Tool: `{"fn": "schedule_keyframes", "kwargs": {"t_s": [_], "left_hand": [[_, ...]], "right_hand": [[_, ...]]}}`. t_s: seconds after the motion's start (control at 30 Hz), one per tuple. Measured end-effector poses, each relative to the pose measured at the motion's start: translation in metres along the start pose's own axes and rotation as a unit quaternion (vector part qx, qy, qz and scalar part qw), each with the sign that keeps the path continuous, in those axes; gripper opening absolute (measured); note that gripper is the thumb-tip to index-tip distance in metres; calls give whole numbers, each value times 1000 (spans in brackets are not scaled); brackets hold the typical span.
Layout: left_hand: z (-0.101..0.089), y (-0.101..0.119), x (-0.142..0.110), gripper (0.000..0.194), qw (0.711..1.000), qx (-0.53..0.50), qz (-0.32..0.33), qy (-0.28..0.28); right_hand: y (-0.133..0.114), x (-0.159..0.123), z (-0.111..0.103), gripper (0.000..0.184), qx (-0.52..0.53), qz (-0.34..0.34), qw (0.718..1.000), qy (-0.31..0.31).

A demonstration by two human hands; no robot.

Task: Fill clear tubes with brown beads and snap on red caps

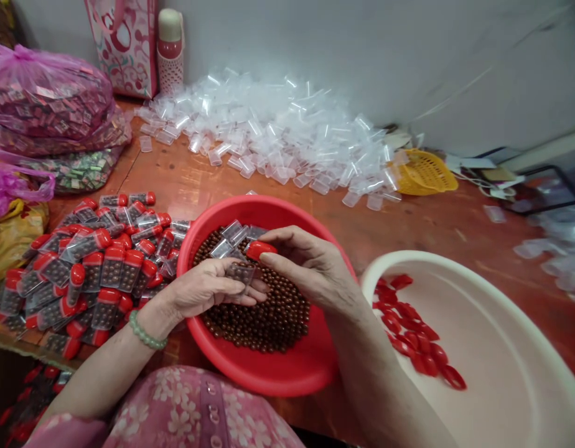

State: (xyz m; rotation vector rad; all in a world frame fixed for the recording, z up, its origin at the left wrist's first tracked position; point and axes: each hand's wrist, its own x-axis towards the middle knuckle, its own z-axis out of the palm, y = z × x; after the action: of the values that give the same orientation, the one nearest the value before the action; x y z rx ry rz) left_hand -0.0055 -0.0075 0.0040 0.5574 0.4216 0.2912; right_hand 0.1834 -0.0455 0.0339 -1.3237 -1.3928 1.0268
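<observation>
My left hand [213, 287], with a green bead bracelet at the wrist, holds a small clear plastic container [241, 274] with dark beads in it, over a red basin [269, 379]. Pinched between the thumb and fingers of my right hand [306, 258] is a red cap [260, 250], just above and apart from the container's end. Brown beads [269, 330] fill much of the basin. Several clear containers [229, 239] lie on the beads behind my hands.
Capped containers [101, 261] are heaped at the left. Clear containers [287, 130] pile along the wall. A white basin [493, 323] with red caps [411, 330] stands right, near a yellow basket [425, 171]. Plastic bags [45, 99], a tote bag [124, 50] and a flask [170, 50] stand back left.
</observation>
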Motion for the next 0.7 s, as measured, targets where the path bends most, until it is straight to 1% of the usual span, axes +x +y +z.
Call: {"fn": "schedule_keyframes", "kwargs": {"t_s": [0.1,0.3,0.4,0.57,0.7], "left_hand": [[0,-1,1,34,1000,9,6,-3],[-2,-3,1,41,1000,9,16,-8],[-2,-3,1,40,1000,12,22,-9],[-1,-3,1,40,999,39,7,4],[-1,-5,2,36,997,65,32,20]], "right_hand": [[0,2,4,14,-20,-6,999,-31],[-2,3,5,14,-55,-24,997,-48],[-4,3,1,15,-91,-28,994,-54],[-12,4,-8,12,-158,-69,980,-105],[-22,6,-16,15,-211,-84,964,-136]]}}
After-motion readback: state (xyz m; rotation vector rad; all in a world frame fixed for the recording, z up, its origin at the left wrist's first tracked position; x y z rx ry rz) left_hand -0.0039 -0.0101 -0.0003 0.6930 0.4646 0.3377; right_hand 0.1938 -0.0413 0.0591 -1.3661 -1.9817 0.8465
